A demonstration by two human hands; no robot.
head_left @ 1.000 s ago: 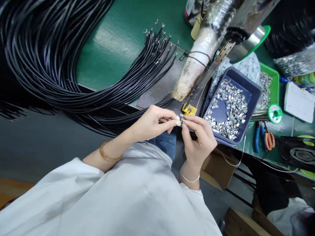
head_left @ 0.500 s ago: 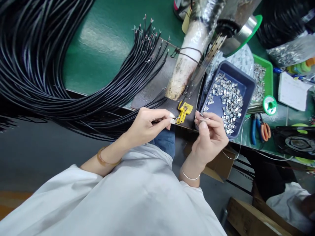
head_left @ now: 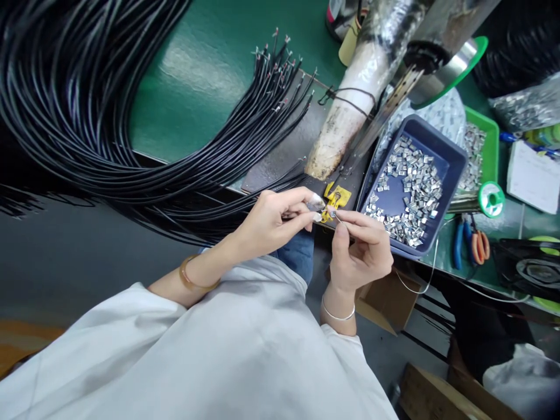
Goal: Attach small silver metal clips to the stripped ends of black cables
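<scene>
My left hand (head_left: 280,219) pinches the end of a black cable between thumb and forefinger; the fingertips hide most of that end. Close to its tips, my right hand (head_left: 361,248) is closed with thumb and forefinger on a small shiny metal connector piece (head_left: 331,213), partly covered by the fingers. The two sets of fingertips almost meet; whether cable and metal piece touch I cannot tell. Just behind them a yellow clip-like fixture (head_left: 340,196) sits at the bench edge. A thick bundle of black cables (head_left: 184,178) with stripped ends sweeps in from the left.
Beside my right hand stands a blue bin (head_left: 452,157) of loose metal pieces, with a green tray (head_left: 492,137) behind. A wrapped white duct (head_left: 339,128) slants down over the bench. Solder spool (head_left: 490,199), orange-and-blue-handled cutters (head_left: 480,247) and a fan (head_left: 531,265) lie right.
My right hand has moved left, bringing the small metal piece up to my left fingertips. My left hand keeps its pinch on the cable. The whole view has shifted slightly.
</scene>
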